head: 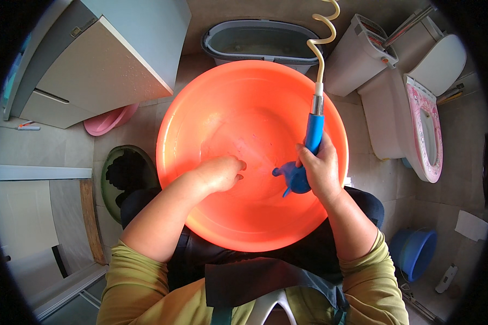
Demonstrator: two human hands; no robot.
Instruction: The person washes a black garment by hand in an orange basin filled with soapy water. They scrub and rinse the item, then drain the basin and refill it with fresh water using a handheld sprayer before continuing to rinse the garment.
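Before me a large orange plastic basin (248, 231) tilts across my lap, its inner wall wet and shiny with small dark specks. My right hand (323, 168) grips the blue handle of a hand shower (314, 130). The blue shower head (297, 180) is low over the basin's right side, and a fine spray appears to run leftward from it. A coiled cream hose (319, 61) rises from the metal collar. My left hand (221, 172) is inside the basin, fingers bent and apart, with nothing visible between them. Its palm side is hidden.
A grey oblong tub (264, 57) stands behind the basin. Right are a waste bin (345, 61), a toilet (384, 118) and a blue bucket (406, 248). Left are a cabinet (93, 69), a pink basin (110, 120) and a green basin (110, 195) holding dark cloth (126, 170).
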